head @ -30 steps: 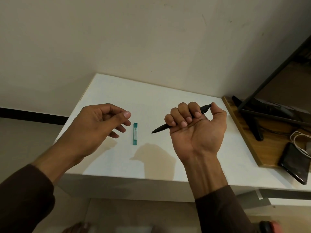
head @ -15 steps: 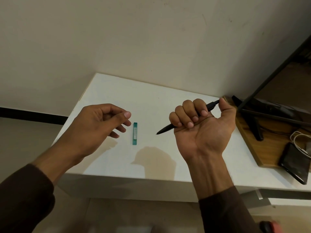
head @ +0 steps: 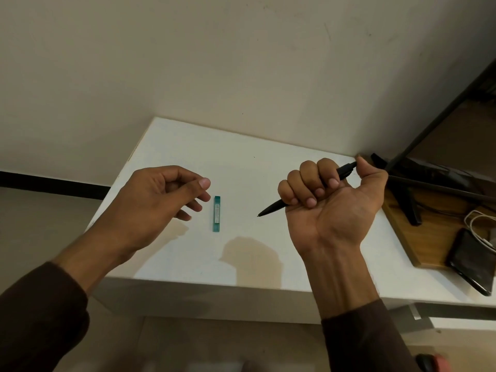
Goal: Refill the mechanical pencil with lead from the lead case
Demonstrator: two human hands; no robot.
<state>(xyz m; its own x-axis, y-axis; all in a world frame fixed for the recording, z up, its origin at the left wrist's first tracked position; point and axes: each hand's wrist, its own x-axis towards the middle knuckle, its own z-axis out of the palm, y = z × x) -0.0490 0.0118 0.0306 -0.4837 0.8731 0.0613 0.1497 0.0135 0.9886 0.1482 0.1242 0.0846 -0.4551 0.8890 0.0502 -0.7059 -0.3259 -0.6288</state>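
A slim teal lead case (head: pixel 216 214) lies flat on the white table (head: pixel 241 162), lengthwise away from me. My right hand (head: pixel 332 208) is fisted around a black mechanical pencil (head: pixel 272 208), raised above the table. The pencil's tip points left and down, and my thumb rests on its rear cap by the table's right edge. My left hand (head: pixel 158 205) hovers just left of the lead case with fingers loosely curled and apart, holding nothing and not touching the case.
A wooden board (head: pixel 426 237) lies at the right with a black monitor stand (head: pixel 408 200), a dark phone (head: pixel 472 267) and a white cable (head: pixel 480 221) on it. A beige wall stands behind the table. The table's front edge is close to me.
My right hand with the pencil has drifted to the right and slightly up. The left hand and the lead case have stayed in place.
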